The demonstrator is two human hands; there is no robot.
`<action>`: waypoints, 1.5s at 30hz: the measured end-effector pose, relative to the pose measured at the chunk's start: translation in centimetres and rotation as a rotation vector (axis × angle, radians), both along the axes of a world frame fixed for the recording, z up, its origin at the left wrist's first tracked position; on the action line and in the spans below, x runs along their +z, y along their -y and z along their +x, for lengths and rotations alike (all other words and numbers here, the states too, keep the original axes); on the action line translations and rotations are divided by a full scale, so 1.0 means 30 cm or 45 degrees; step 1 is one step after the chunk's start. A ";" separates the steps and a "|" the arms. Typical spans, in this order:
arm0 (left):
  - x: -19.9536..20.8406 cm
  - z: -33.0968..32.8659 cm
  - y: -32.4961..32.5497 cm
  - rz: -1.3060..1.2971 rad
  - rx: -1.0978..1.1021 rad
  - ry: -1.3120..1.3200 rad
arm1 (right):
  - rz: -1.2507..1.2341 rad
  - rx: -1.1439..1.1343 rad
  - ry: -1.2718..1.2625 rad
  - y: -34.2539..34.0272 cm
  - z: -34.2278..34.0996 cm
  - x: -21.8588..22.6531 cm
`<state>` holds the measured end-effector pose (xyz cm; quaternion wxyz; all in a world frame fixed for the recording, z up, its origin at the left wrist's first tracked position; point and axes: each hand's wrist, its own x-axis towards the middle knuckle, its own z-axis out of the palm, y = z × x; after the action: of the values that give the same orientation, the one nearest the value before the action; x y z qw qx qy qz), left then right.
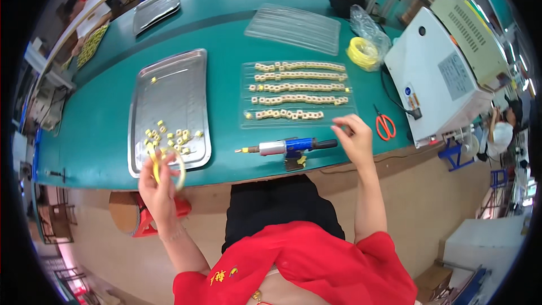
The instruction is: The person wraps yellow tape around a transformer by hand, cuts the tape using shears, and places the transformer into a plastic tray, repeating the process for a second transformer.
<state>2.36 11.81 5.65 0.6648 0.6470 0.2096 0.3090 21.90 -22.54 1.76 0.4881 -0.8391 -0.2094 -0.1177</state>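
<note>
The yellow ring [182, 170], which seems to be a thin coil, is in the person's left hand [157, 186], over the near end of the metal tray [172, 93]. The left fingers are closed on it, although the hand is a little blurred. Beneath and beyond this hand, a loose group of small yellow-and-white blocks [163, 129] lies in the metal tray, and one more block sits alone near its far end.

To the right, a transparent tray [282, 125] carries five rows of similar blocks [299, 100]. Four rows run almost the whole width; the nearest row stops shorter on the right. From this, one can judge that the greater part is already arranged, while the loose blocks and the rest of the nearest row are left.

The right hand [358, 138] is raised just beside this tray. Its thumb and forefinger are near each other, but one cannot tell whether they meet or hold something small.

Between the hands, a blue-and-silver tool [273, 147] lies near the table's edge. Farther right are orange-handled scissors [386, 128], a larger yellow coil [362, 52] and a white machine [435, 73].
</note>
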 end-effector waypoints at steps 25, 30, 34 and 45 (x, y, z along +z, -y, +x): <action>-0.112 -0.082 0.314 -0.407 -0.433 -0.009 | 0.792 0.612 -0.943 -0.037 -0.169 0.183; -0.066 -0.061 0.362 -0.223 -0.642 0.135 | 0.888 1.026 -1.230 -0.161 -0.282 0.154; -0.045 -0.051 0.379 -0.209 -0.744 0.196 | 0.846 1.084 -1.391 -0.230 -0.346 0.155; -0.115 -0.050 0.354 -0.249 -0.658 0.298 | 0.661 0.967 -1.135 -0.245 -0.361 0.113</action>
<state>0.86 1.19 2.19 0.8002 0.5719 -0.0113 0.1805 11.06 -15.20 5.16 0.7233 -0.5293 -0.2337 0.3769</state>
